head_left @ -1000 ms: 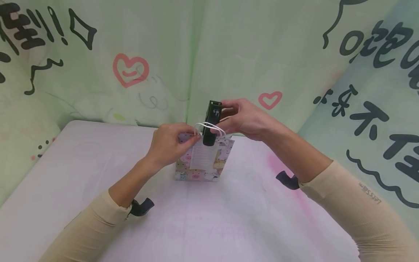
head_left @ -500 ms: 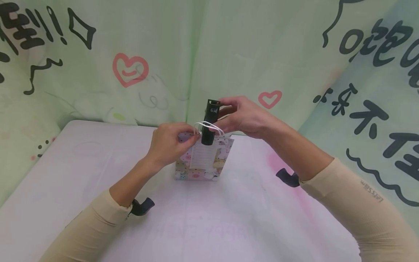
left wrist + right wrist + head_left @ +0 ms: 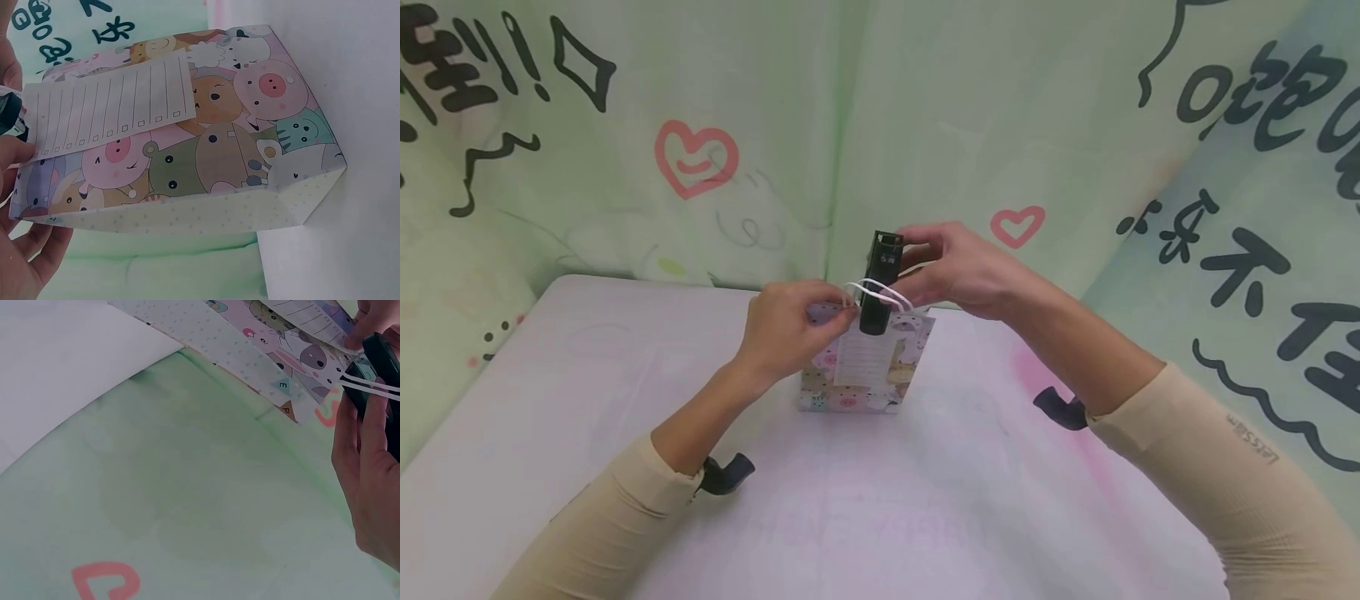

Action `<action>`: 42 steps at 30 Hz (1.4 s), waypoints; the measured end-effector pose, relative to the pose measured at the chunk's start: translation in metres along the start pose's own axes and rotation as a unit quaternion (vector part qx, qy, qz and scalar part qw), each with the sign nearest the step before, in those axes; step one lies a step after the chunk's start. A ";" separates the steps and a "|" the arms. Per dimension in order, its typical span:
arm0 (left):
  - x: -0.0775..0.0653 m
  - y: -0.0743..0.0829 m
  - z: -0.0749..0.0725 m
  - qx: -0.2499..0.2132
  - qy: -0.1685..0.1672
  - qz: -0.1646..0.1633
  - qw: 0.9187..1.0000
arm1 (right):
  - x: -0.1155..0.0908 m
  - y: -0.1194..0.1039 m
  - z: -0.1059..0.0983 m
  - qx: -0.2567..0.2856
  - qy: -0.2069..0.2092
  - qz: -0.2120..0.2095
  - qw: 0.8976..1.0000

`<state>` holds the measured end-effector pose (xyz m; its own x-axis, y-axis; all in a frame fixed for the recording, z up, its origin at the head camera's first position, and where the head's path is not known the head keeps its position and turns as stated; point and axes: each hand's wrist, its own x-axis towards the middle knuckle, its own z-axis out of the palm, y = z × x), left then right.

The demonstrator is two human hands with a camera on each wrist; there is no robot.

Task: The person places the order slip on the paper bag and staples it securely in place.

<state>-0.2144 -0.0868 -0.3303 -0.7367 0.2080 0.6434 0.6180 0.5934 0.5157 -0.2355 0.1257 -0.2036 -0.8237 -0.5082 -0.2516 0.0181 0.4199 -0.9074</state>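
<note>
With 12 o'clock at the top of the head view, a tan sleeve (image 3: 602, 517) comes in at 8 o'clock and another sleeve (image 3: 1195, 450) at 4. The left hand (image 3: 786, 329) pinches the top edge of the bag (image 3: 850, 400) and a lined paper (image 3: 859, 358). The right hand (image 3: 962, 271) holds the stapler (image 3: 883, 265), fingers and thumb around it. The stapler is long and black, in the middle, at the bag's top. It stands almost straight up: its low end points just past 6, over the paper, and its high end just past 12. I cannot tell if it bites the paper. White handles (image 3: 357, 379) cross in front. Under the bag is a pale table (image 3: 925, 517). Behind hangs a green cloth (image 3: 925, 108), with a red heart (image 3: 692, 167) at 10 and a smaller heart (image 3: 1017, 245) at 2.
</note>
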 end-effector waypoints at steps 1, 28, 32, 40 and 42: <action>0.000 0.000 0.000 0.001 0.001 0.000 1.000 | 0.000 0.000 0.000 0.001 0.001 0.000 1.000; 0.000 0.006 0.004 0.029 0.030 -0.026 0.999 | -0.003 -0.007 0.004 -0.006 0.004 -0.006 1.000; 0.000 0.006 0.005 0.031 0.029 -0.025 0.999 | -0.002 -0.005 0.004 -0.015 0.005 -0.012 1.000; 0.000 0.008 0.004 0.030 0.021 -0.026 0.999 | -0.003 -0.001 0.004 -0.033 0.014 -0.029 0.999; 0.000 0.008 0.003 0.029 0.016 -0.026 0.999 | -0.003 0.000 0.004 -0.038 0.022 -0.036 0.998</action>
<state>-0.2104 -0.0796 -0.3283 -0.7574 0.1506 0.6354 0.5615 0.6469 0.5160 -0.2308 0.1249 -0.2044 -0.8450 -0.5072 -0.1695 -0.0850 0.4404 -0.8938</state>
